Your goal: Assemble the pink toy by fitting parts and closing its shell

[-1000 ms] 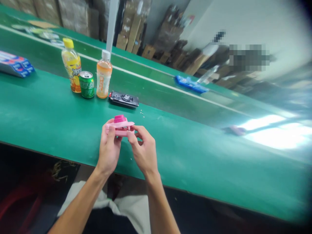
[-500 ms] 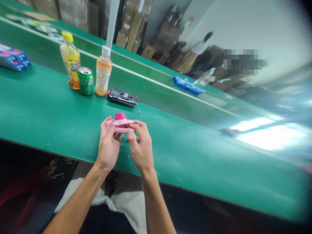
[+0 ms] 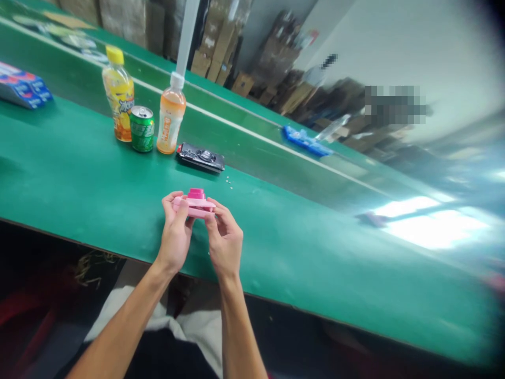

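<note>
Both my hands hold a small pink plastic part [image 3: 195, 204] with a darker pink round knob on top, just above the green table [image 3: 79, 173]. My left hand [image 3: 175, 237] grips its left end, thumb on top and fingers curled under. My right hand [image 3: 223, 239] pinches its right end between thumb and fingertips. The underside of the part is hidden by my fingers.
Behind my hands lies a black phone [image 3: 200, 157] with tiny specks beside it. Left of it stand an orange drink bottle [image 3: 170, 117], a green can [image 3: 142, 128] and a yellow bottle [image 3: 119, 93]. A blue-red box [image 3: 23, 89] lies far left; a blue packet [image 3: 305, 140] far back.
My hands and the pink part have stayed together, shifting slightly left and closer to each other. The view has tilted a little; the table items have not moved.
</note>
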Tool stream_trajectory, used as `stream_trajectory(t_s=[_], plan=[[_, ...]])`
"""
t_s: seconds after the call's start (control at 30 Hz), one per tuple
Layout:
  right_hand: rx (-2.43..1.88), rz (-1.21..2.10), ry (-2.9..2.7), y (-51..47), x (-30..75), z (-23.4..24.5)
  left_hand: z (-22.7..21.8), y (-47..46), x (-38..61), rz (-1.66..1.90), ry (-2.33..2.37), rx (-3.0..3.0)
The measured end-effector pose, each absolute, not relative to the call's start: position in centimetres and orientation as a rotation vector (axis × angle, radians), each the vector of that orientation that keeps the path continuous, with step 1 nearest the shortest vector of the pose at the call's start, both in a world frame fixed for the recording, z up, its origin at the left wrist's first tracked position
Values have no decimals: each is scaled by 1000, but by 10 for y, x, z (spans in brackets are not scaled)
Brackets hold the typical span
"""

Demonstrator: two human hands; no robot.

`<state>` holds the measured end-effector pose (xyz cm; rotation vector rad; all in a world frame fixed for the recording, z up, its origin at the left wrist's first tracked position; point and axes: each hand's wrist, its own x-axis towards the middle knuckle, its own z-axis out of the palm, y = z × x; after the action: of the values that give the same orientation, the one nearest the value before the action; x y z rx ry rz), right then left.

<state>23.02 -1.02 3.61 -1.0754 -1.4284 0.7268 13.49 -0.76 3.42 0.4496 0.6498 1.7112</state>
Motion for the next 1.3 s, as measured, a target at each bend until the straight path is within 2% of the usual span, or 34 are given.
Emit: stream_trajectory(t_s=[0.27,0.63,0.73,0.83,0.93,1.0,1.07,1.17,1.3], plan=[[-1044,806,-1214,-13,226,29,25,-8,135,1684,661,493],[-1119,914,-1435,-13,236,40,23,-8,129,1660,593,396],[-1104,934,-1478,-28,240,46,17,-19,124,1596,701,573],[-1121,975,-1542,-36,259,51,6,-35,101,1453,953,1088],[-1289,674,-1762,-1,304,54,-10,-42,63,1368,1307,1702],[-1462,344,-1802,52,344,57,-18,-40,42,1358,1567,1922],[-1580,162,-1715,113,384,60,-24,-35,31,1380,1820,2014],[-1740,-12,-1605,190,428,58,-34,-28,30,1334,1989,2132],[-1885,-130,-1533,238,462,42,-71,-15,26,1366,2024,2194]])
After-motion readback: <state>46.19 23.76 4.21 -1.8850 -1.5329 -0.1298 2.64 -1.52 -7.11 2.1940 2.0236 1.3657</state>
